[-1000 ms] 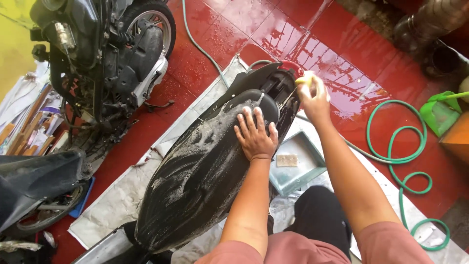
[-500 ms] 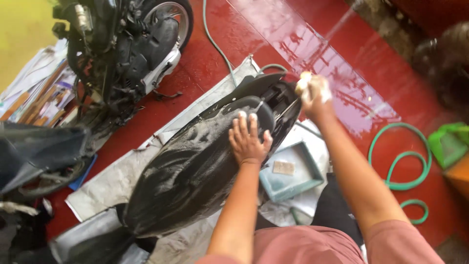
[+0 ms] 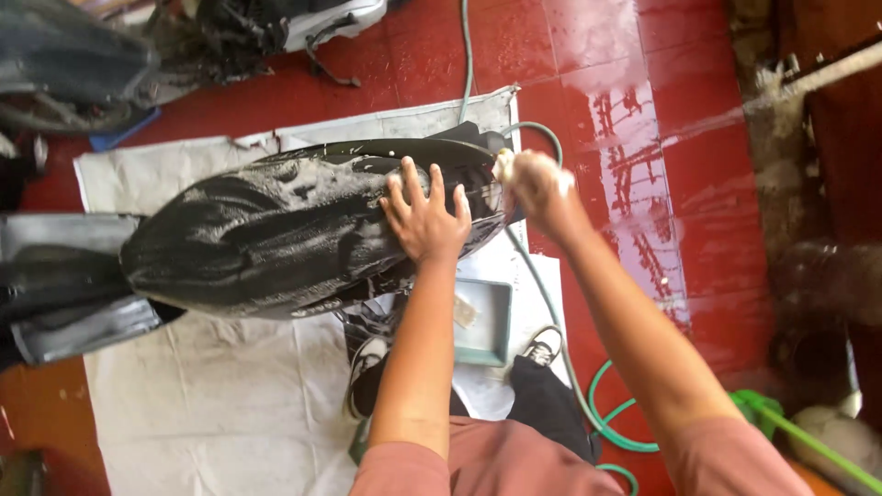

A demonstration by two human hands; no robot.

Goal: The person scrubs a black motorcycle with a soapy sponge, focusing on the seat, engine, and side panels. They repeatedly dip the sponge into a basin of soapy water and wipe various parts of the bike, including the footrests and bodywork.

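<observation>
Right now the left hand (image 3: 427,219) lies flat with fingers spread on the soapy black motorcycle body panel (image 3: 276,239), bracing it and grasping nothing, while the right hand (image 3: 537,188) is clenched around a sudsy pale sponge (image 3: 504,165) at the panel's near end. The panel rests on a white cloth sheet (image 3: 230,386) spread over the wet red tiled floor (image 3: 606,55). Because the plastic is slick with foam, the bracing palm could, in my judgement, slide off and let the panel twist or roll on the cloth; hard scrubbing at the end could also tip it. The person's shoes (image 3: 367,358) stand close to a thin grey hose (image 3: 542,285) and a coiled green hose (image 3: 611,413), so a snagged foot on the wet tiles seems a real risk. Just below the panel sits a shallow grey-green rectangular tray (image 3: 485,321); it holds what looks like a small pale pad or soap piece, though I cannot tell whether there is water in it.
</observation>
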